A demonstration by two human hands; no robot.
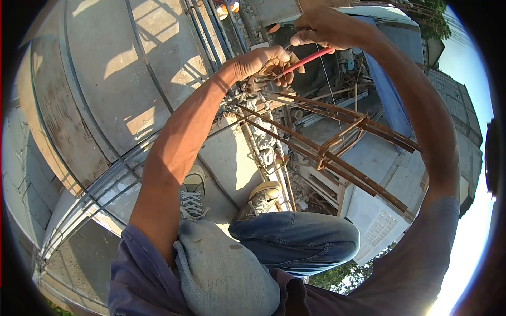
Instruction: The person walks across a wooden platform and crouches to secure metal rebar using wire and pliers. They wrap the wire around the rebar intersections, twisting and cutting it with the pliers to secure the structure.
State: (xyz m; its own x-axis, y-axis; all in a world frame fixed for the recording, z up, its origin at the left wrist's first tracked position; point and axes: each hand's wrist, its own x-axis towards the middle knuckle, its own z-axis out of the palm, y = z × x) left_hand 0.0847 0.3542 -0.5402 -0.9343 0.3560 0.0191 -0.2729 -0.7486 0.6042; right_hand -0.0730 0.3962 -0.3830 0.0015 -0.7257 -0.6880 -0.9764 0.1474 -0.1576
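Note:
My left hand (263, 60) is closed at the bundled joint of steel bars (255, 84), its fingers curled beside the metal. What it pinches there is too small and shaded to make out. My right hand (329, 30) is above and to the right, closed on the end of a slim red-handled tool (308, 60). The tool slants down to the left, and its tip meets the fingers of my left hand at the joint. From this joint a rusty rebar cage (321, 142) with square stirrups extends to the lower right.
I crouch on a concrete ledge (224, 152), my shoes (263, 197) close to a broken edge with exposed bars. Long rebars (147, 68) cross wooden boards (63, 100) at left. Beyond the edge, to the right, are rubble, a blue tarp (387, 79) and a lower pale roof (379, 221).

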